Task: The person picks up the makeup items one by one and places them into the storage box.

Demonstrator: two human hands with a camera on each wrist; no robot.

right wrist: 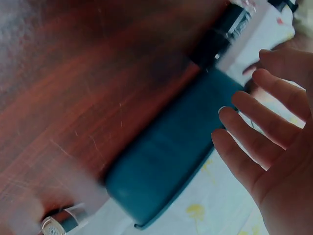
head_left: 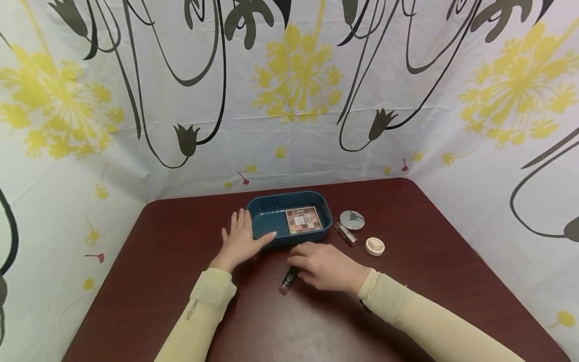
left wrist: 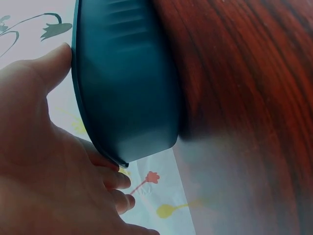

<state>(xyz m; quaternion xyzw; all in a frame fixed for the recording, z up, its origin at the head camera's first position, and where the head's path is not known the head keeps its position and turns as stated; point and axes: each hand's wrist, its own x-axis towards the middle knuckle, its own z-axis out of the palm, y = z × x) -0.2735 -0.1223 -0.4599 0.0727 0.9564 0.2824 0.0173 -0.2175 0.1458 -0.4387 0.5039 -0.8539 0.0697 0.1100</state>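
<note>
Loosely spread, our right hand [head_left: 321, 266] has its grip wide, its fingers slightly bent and parted over a slim black cylindrical tube with a clear, reddish-brown end [head_left: 288, 280]. That tube lies on the glossy dark red-brown wooden table [head_left: 172, 281], just in front of a deep teal plastic tray with rounded corners [head_left: 269, 223]. From the head we see the hand covering the tube's far end; in the right wrist view the fingers stand apart from it.

Our left hand [head_left: 237, 241] also keeps a wide grip, its fingers fanned at the left end of the tray. We have the thumb stretched along the near side, and the left wrist view shows its tip touching the rim.

Inside the tray, toward its right end, we see a flat square palette printed with small brown, pink and cream squares [head_left: 303, 219]. Just beyond that end, on the table, lie a shiny silver round compact [head_left: 352, 220] and, close beside it, a short metallic lipstick-like tube [head_left: 346, 234]. Nearer to us and farther right sits a small round white pot with beige sections [head_left: 374, 246].

Pale yellow sleeves [head_left: 203, 296] cover our forearms, the left one bearing small dark lettering. Behind the table we face a white cloth with yellow and grey flowers [head_left: 289, 151].
</note>
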